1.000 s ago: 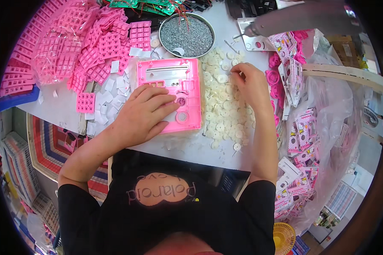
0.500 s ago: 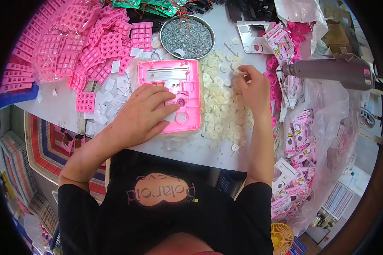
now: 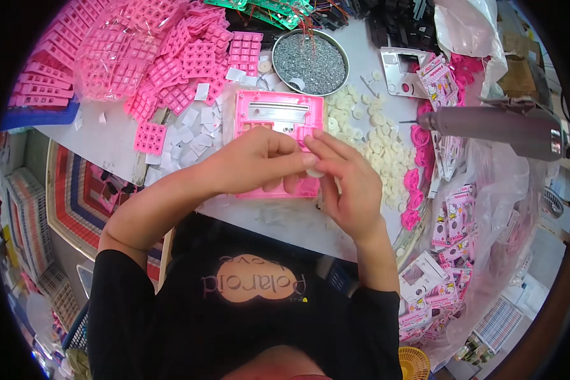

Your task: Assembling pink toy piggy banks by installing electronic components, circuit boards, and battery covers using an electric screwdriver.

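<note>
A pink plastic casing [image 3: 316,114] with a silvery strip lies on the table in front of me, partly covered by my hands. Over its lower half, my left hand [image 3: 256,161] and my right hand [image 3: 354,187] meet fingertip to fingertip. Between them is a small white plastic disc [image 3: 313,172], mostly hidden by the fingers. The right thumb and fingers pinch it, and the left thumb and forefinger close on its other side. Right of the casing spreads a heap of similar white discs [image 3: 386,149].
Behind the casing stands a round metal tray of screws [image 3: 310,60]. Pink keypads [image 3: 199,60] pile up at the left beside white paper pieces [image 3: 199,142]. A grey electric screwdriver [image 3: 487,123] juts in from the right, near pink coiled parts [image 3: 413,180] and printed panels [image 3: 453,259].
My right hand has come left from the disc heap to above the casing with a white disc. My left hand has lifted off the casing to meet it. The view has shifted.
</note>
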The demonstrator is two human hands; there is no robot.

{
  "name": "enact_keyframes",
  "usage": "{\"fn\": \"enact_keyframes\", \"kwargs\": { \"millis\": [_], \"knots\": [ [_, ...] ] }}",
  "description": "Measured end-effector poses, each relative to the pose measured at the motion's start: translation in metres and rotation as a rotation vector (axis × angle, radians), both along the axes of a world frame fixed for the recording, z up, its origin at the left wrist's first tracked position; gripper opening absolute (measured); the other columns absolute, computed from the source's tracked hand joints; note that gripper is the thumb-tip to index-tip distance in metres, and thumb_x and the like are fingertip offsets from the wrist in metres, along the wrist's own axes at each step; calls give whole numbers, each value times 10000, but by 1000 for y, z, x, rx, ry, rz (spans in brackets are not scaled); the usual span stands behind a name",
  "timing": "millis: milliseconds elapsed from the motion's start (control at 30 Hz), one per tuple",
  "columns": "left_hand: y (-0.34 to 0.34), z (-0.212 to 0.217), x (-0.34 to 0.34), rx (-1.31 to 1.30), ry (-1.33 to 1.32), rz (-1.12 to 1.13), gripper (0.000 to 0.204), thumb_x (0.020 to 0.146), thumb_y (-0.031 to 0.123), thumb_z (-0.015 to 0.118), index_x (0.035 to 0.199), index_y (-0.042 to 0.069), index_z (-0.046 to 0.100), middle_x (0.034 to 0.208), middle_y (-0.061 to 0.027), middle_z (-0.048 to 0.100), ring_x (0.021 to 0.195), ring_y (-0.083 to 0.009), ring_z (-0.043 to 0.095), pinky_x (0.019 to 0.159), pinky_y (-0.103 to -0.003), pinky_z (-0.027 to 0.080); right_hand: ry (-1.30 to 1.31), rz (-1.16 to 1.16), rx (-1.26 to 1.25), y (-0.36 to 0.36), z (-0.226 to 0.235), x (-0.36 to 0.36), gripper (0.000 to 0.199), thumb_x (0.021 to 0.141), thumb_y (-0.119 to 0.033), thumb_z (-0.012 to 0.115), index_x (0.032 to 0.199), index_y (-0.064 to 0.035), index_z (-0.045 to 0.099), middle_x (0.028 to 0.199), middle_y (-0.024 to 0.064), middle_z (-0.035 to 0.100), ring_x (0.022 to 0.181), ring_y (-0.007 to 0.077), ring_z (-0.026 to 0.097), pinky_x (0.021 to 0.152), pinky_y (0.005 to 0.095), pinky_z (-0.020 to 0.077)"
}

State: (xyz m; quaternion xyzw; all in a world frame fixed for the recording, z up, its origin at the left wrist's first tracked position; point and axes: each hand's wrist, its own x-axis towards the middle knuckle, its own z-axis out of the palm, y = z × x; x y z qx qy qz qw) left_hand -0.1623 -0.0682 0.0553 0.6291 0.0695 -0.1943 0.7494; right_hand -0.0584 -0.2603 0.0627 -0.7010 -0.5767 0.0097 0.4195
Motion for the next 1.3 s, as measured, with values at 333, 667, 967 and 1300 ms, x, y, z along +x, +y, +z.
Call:
{"fn": "enact_keyframes", "kwargs": {
  "millis": [333,667,967,1300],
  "knots": [
    [-31,2,-47,79,-100,312,138,978,105,601,979,-22,653,759,-60,668,662,-103,641,595,-253,501,199,-87,-100,-6,12,-35,254,743,41,728,979,-16,651,974,130,702,791,303,660,678,384,533],
    [-13,-17,-41,1138,-608,151,344,789,144,713,1111,66,618,1185,-93,601,1104,-279,552,935,-439,428,-133,-209,-259,13,-9,-13,163,754,-22,751,897,-34,673,953,101,639,885,309,580,740,390,490],
    [-15,-24,-42,1221,-562,112,355,745,191,732,1066,99,613,1263,-65,566,1234,-272,473,1062,-492,312,-216,-305,-332,30,-30,-18,164,731,-20,741,861,-14,641,1081,123,591,1031,364,481,885,440,430],
    [-13,-26,-42,1218,-569,103,342,744,172,730,1056,97,614,1236,-55,567,1223,-268,479,1056,-499,305,-221,-271,-378,33,-30,-17,168,736,-18,729,861,-17,617,1063,129,588,1012,364,490,882,436,430]
  ]
}}
